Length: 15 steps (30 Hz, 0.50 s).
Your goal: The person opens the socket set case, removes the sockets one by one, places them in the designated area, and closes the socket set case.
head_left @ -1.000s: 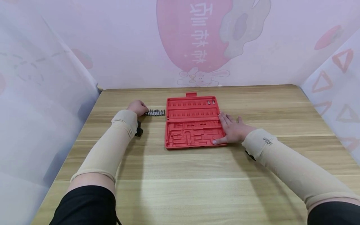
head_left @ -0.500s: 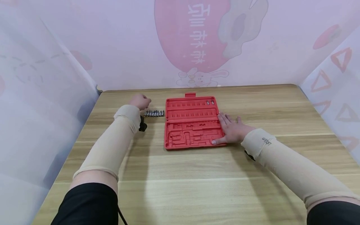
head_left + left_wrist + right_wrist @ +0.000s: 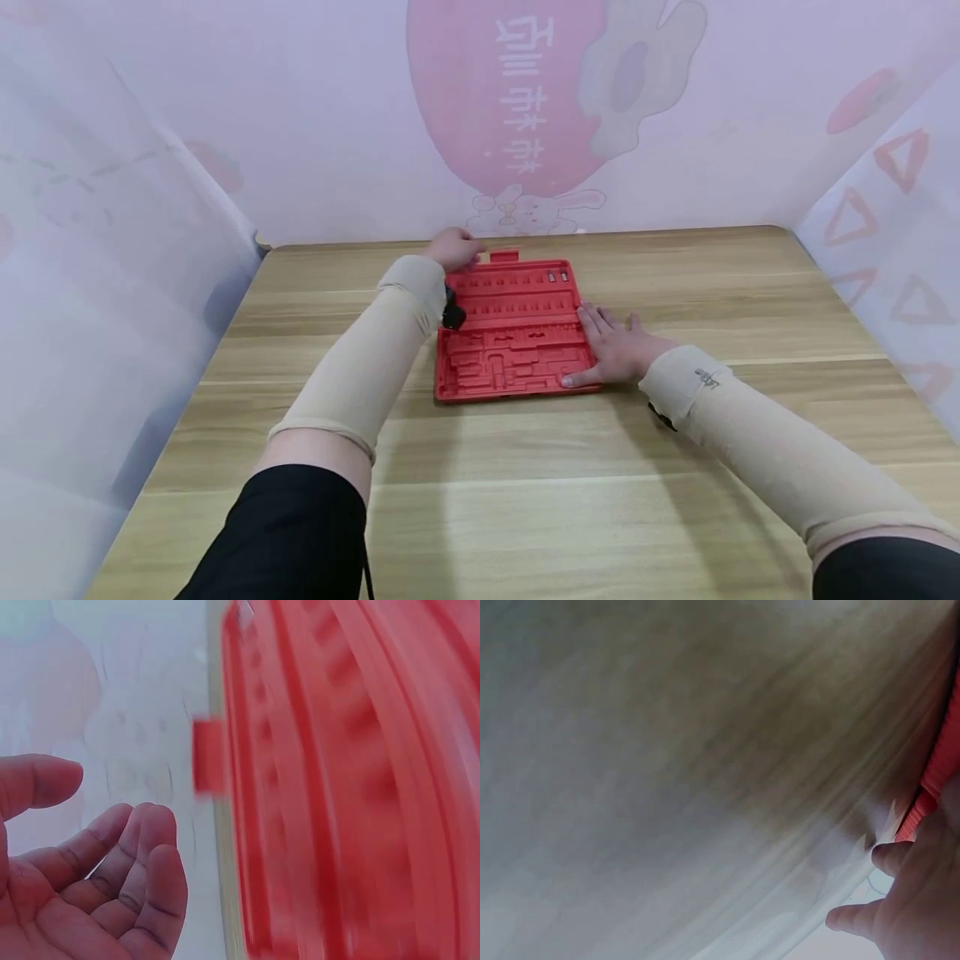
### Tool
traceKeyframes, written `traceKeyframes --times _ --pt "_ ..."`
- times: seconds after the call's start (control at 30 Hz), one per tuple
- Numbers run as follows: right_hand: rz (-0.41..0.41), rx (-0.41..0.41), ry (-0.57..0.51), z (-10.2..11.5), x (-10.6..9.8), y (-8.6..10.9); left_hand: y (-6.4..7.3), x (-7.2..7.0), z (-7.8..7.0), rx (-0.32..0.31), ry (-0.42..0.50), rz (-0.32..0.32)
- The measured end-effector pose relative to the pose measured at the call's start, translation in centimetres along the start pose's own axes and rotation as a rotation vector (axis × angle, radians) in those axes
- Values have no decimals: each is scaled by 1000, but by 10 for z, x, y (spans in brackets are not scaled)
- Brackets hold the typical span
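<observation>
An open red plastic case (image 3: 498,362), its inside moulded with slots, lies on the table. Two small metal pieces (image 3: 557,276) sit in its top right slots. Over the case's far left corner hovers my left hand (image 3: 453,248), close to the red latch tab (image 3: 504,256). In the left wrist view its fingers (image 3: 154,877) are loosely bent, apart from the thumb, and nothing shows between them. My right hand (image 3: 621,348) rests on the case's right edge with fingers spread and thumb over the rim. The row of metal pieces left of the case is hidden behind my left forearm.
The wooden table (image 3: 525,483) extends around the case. A pale printed sheet (image 3: 337,125) rises along the table's far edge, with more sheeting at both sides. A dark cable (image 3: 367,567) hangs beside the left sleeve.
My left hand has left the row of metal pieces and moved right and away to the case's far left corner. The right hand keeps its place on the case.
</observation>
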State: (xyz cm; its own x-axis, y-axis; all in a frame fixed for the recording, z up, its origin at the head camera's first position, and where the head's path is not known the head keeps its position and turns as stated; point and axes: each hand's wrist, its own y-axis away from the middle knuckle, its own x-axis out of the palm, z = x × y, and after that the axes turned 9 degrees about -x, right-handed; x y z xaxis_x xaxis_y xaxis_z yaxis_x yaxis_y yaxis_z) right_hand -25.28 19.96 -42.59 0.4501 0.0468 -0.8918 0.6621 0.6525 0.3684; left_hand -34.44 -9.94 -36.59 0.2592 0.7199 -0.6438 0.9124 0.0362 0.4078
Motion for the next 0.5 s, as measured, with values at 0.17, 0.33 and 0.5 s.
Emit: traceKeyframes --times 0.17,0.33,0.5 --pt "-1 -3 -7 1 1 -1 -2 20 -20 39 6 47" --pt "-8 5 -7 -1 2 0 -4 36 -31 87 -61 36" --pt "-5 2 -17 -5 1 -2 -11 51 -39 80 -90 34"
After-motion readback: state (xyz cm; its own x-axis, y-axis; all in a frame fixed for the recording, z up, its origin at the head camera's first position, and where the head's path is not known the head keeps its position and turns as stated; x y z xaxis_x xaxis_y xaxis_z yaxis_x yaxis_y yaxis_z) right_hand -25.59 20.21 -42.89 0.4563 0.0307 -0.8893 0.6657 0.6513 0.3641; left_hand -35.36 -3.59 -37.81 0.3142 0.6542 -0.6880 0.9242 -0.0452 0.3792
